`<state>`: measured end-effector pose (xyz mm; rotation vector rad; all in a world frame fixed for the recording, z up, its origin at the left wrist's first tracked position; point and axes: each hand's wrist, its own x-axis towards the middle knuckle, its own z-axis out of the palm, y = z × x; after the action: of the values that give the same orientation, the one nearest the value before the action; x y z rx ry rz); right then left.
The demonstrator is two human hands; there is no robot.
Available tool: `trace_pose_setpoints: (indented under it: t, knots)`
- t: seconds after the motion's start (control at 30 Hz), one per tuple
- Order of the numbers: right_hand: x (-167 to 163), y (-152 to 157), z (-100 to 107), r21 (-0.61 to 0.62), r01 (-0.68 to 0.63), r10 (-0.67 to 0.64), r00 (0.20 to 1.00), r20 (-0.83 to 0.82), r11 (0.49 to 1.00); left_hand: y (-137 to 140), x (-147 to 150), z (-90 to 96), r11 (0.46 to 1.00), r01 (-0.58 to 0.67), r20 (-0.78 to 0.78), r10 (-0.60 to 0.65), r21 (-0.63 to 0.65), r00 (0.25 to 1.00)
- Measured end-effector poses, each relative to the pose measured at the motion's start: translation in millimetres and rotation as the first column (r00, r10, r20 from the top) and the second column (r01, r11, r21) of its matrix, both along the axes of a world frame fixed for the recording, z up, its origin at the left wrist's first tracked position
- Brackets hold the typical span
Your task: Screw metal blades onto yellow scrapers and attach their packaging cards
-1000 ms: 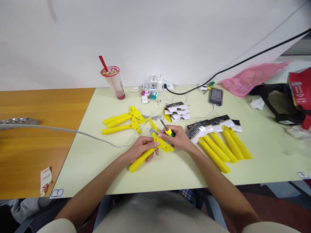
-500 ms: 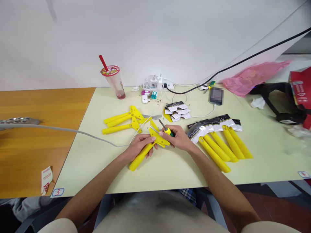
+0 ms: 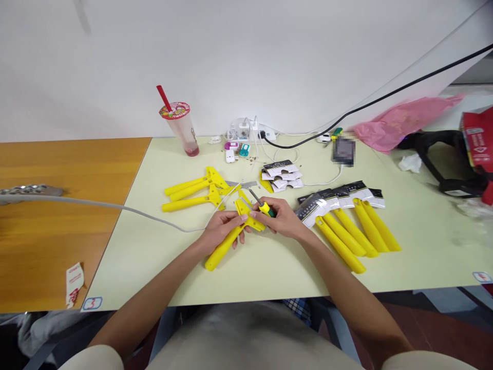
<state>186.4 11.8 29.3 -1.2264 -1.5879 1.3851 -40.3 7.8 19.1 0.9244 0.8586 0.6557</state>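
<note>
My left hand [image 3: 225,229] is closed around a yellow scraper [image 3: 225,249], near where its handle meets the wide head. The handle points down and to the left. My right hand [image 3: 279,216] holds a screwdriver [image 3: 265,208] with a yellow and green grip, its shaft pointing up and left. The right thumb also presses on the scraper's head, beside a metal strip. Beyond my hands lie yellow scraper parts [image 3: 185,204] and metal blades [image 3: 246,184]. A grey-white cable [image 3: 188,231] passes close to my left hand.
Several yellow scrapers with packaged heads [image 3: 342,241] lie at the right. Flat black-and-white packets [image 3: 283,177] are stacked behind my hands. A drink cup [image 3: 185,133] with a red straw stands at the back, left of a power strip [image 3: 250,133]. A pink bag [image 3: 400,121] sits back right.
The scraper's head has turned slightly in my hands, so the metal strip shows more flatly. Both hands stay in nearly the same place, still holding the scraper and the screwdriver.
</note>
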Motion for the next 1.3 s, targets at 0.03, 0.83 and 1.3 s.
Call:
trace_pose_setpoints:
  t: [0.03, 0.83, 1.3]
  knots:
    - [0, 0, 0, 0.000, -0.001, 0.001, 1.000, -0.005, 1.000, 0, 0, 0.0, 1.000, -0.001, -0.003, 0.001, 0.000, 1.000]
    - [-3, -1, -2, 0.001, 0.021, -0.021, 0.999, -0.033, 1.000, -1, 2, 7.7, 1.000, 0.003, -0.059, -0.004, -0.009, 0.998]
    - [-3, 2, -6, 0.025, 0.035, -0.036, 0.999, 0.003, 0.999, -3, 1, -5.4, 0.998, -0.058, -0.012, 0.058, 0.006, 0.998]
